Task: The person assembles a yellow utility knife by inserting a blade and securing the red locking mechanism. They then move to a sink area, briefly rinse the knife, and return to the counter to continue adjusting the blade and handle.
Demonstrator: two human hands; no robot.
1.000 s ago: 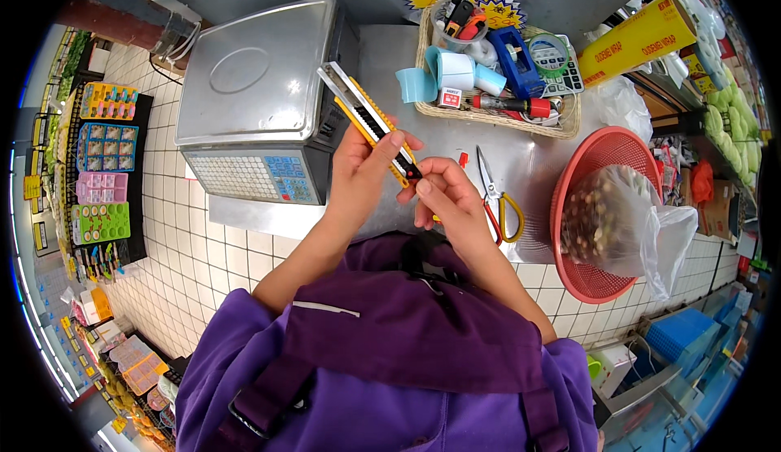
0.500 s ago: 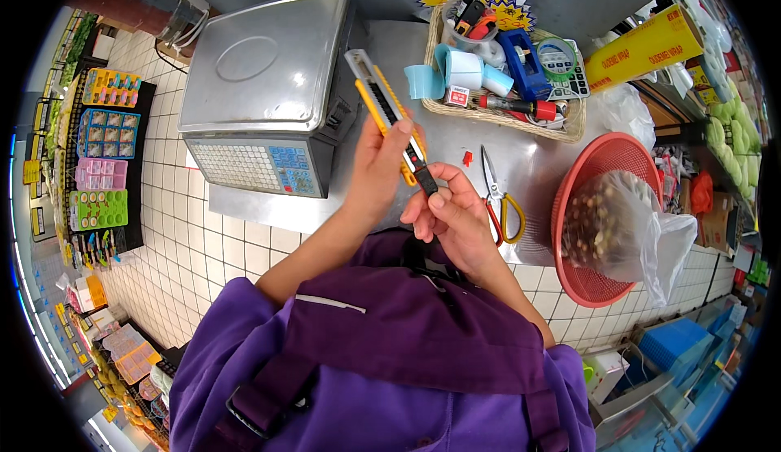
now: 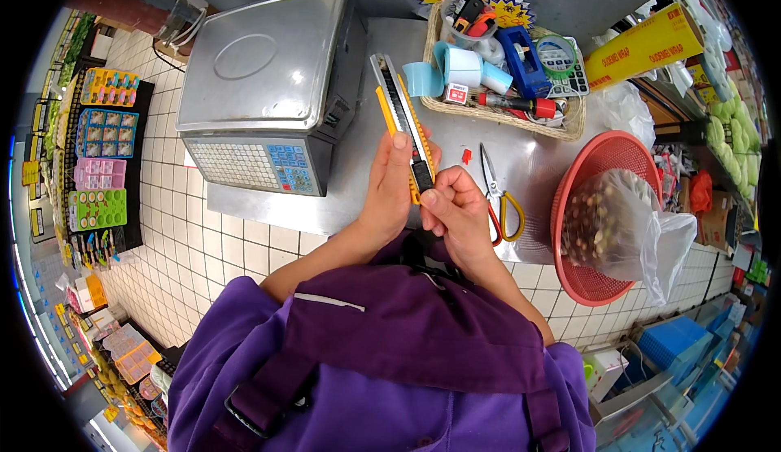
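The yellow utility knife (image 3: 401, 118) is gripped by the left hand (image 3: 390, 187) around its body, while the right hand (image 3: 455, 212) pinches its lower end above the steel tabletop (image 3: 358, 183), scissors (image 3: 498, 196) just beside.

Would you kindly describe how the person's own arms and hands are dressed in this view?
Both hands, the left hand and the right hand, are bare: no gloves, and no rings or watch that I can make out. The forearms are uncovered too. The purple top has short sleeves ending above the elbows, with a darker purple apron and straps over it.
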